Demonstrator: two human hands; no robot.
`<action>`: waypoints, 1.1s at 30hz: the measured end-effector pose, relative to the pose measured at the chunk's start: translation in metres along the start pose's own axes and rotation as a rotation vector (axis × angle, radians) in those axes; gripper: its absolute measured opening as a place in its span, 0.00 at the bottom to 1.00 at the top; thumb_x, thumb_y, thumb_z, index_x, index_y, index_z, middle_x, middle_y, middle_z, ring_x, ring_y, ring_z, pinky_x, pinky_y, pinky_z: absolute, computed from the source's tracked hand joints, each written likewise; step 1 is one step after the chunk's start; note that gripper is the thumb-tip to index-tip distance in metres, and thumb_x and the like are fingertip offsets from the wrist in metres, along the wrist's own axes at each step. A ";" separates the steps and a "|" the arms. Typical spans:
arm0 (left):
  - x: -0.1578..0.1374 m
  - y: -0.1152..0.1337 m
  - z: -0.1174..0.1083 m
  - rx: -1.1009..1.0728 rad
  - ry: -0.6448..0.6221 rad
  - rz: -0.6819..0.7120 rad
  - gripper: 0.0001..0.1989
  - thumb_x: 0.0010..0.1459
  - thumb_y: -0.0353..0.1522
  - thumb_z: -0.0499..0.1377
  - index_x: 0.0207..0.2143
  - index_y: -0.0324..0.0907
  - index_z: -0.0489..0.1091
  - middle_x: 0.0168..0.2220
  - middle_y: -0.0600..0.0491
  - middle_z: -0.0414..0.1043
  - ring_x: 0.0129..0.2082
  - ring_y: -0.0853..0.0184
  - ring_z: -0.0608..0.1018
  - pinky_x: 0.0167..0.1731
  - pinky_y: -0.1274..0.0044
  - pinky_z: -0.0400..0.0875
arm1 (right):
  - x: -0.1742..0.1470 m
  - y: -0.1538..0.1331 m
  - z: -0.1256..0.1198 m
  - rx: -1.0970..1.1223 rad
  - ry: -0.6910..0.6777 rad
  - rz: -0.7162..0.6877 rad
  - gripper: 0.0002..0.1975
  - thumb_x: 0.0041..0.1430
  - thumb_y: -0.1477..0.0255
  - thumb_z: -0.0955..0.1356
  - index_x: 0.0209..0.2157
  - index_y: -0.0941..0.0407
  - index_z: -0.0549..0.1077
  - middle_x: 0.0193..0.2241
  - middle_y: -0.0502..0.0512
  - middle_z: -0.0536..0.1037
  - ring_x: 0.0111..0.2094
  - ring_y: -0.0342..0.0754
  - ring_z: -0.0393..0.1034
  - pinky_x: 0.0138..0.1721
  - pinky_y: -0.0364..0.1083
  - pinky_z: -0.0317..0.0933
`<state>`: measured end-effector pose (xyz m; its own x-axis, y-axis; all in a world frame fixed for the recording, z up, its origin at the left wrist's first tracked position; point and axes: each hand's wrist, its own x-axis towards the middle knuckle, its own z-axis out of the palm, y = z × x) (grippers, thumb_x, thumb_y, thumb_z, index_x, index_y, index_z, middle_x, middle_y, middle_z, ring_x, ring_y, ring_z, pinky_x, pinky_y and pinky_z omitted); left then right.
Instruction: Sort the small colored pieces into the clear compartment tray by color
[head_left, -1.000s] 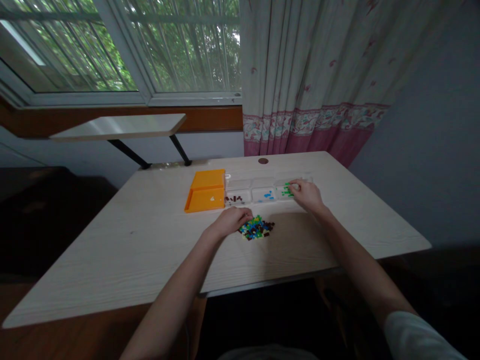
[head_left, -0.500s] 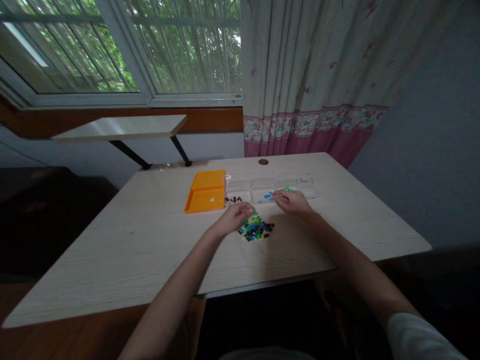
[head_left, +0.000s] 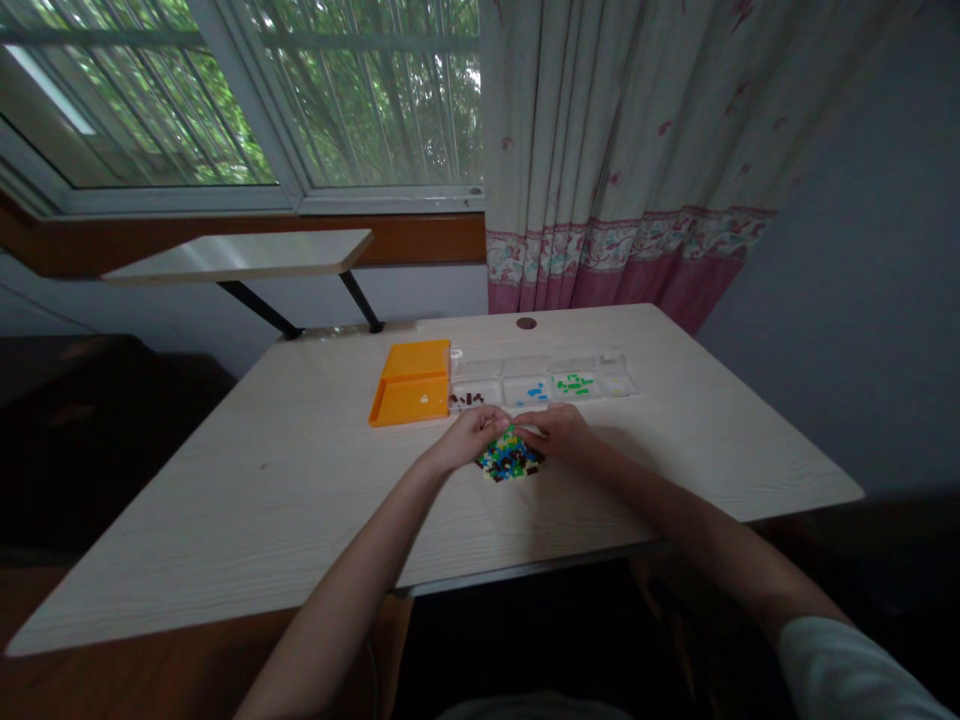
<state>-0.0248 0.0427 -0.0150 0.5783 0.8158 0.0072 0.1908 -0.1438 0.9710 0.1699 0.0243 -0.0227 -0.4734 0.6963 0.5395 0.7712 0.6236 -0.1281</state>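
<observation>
A heap of small mixed building bricks (head_left: 508, 462), in green, blue, dark brown and yellow, lies on the table. At its upper left edge my left hand (head_left: 474, 436) is closed, fingertips pinched together. What those fingers hold is too small to make out. My right hand (head_left: 562, 433) reaches over the heap from the right with its fingers bent, their tips close to the left fingertips. Anything in them cannot be made out. Just beyond both hands lies a clear compartment tray (head_left: 502, 380). Its near row holds brown bricks (head_left: 466, 399), blue bricks (head_left: 536, 391), green bricks (head_left: 574, 384) and a few pale pieces.
Left of the clear tray, an open orange case (head_left: 411, 358) lies flat, with a small white mark in its near half. A raised shelf (head_left: 247, 255) on black legs stands at the table's back left. A cable hole (head_left: 527, 323) is near the back edge, before the curtain.
My right hand has moved from the tray's blue compartment back toward me and left, to the heap beside my left hand. The left hand has hardly moved.
</observation>
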 end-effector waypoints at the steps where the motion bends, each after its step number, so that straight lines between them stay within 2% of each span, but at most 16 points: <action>1: 0.000 0.001 0.000 0.006 0.002 0.003 0.20 0.52 0.46 0.53 0.28 0.35 0.64 0.18 0.60 0.54 0.17 0.78 0.56 0.16 0.85 0.48 | 0.000 0.000 0.000 0.001 0.004 -0.003 0.12 0.56 0.61 0.63 0.36 0.48 0.76 0.20 0.48 0.76 0.20 0.40 0.64 0.27 0.40 0.53; 4: 0.000 0.003 -0.001 0.053 0.018 0.039 0.20 0.53 0.45 0.51 0.28 0.35 0.64 0.19 0.59 0.56 0.18 0.77 0.59 0.18 0.84 0.52 | 0.000 -0.001 0.000 0.009 0.013 0.001 0.12 0.56 0.62 0.63 0.35 0.49 0.77 0.19 0.48 0.76 0.19 0.40 0.63 0.27 0.40 0.53; 7: 0.000 0.003 -0.006 0.222 0.049 0.099 0.19 0.56 0.43 0.49 0.32 0.35 0.67 0.23 0.54 0.64 0.23 0.74 0.65 0.23 0.82 0.59 | 0.002 0.001 -0.003 0.011 0.055 -0.008 0.12 0.56 0.63 0.63 0.34 0.51 0.77 0.17 0.48 0.74 0.18 0.39 0.62 0.26 0.39 0.54; 11: -0.004 0.004 -0.011 0.568 0.038 0.077 0.16 0.56 0.39 0.50 0.37 0.38 0.70 0.28 0.51 0.70 0.28 0.70 0.69 0.28 0.81 0.62 | 0.007 0.013 -0.013 0.027 0.265 -0.025 0.12 0.56 0.65 0.63 0.31 0.54 0.77 0.14 0.47 0.71 0.16 0.37 0.61 0.24 0.37 0.54; 13: -0.005 0.005 -0.012 0.694 -0.013 0.053 0.14 0.56 0.37 0.50 0.37 0.39 0.71 0.27 0.52 0.71 0.27 0.70 0.70 0.28 0.81 0.61 | 0.009 0.020 -0.019 0.024 0.362 -0.005 0.12 0.56 0.65 0.64 0.29 0.55 0.76 0.12 0.46 0.68 0.14 0.37 0.58 0.22 0.37 0.54; 16: -0.006 0.007 -0.011 0.817 -0.046 0.035 0.13 0.56 0.37 0.51 0.38 0.42 0.71 0.24 0.54 0.70 0.24 0.70 0.70 0.26 0.81 0.60 | 0.010 0.029 -0.025 0.002 0.437 0.037 0.12 0.55 0.66 0.64 0.30 0.56 0.76 0.10 0.45 0.64 0.14 0.37 0.57 0.22 0.38 0.54; 33: -0.009 0.013 -0.014 0.952 -0.072 0.076 0.12 0.56 0.33 0.50 0.37 0.44 0.72 0.32 0.53 0.75 0.30 0.69 0.74 0.29 0.81 0.62 | 0.008 0.038 -0.032 0.024 0.437 0.079 0.12 0.55 0.66 0.64 0.31 0.57 0.76 0.11 0.44 0.61 0.14 0.37 0.57 0.23 0.38 0.55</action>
<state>-0.0388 0.0414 0.0010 0.6569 0.7538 0.0172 0.6971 -0.6159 0.3669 0.2089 0.0418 0.0037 -0.1846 0.5296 0.8279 0.7852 0.5861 -0.1999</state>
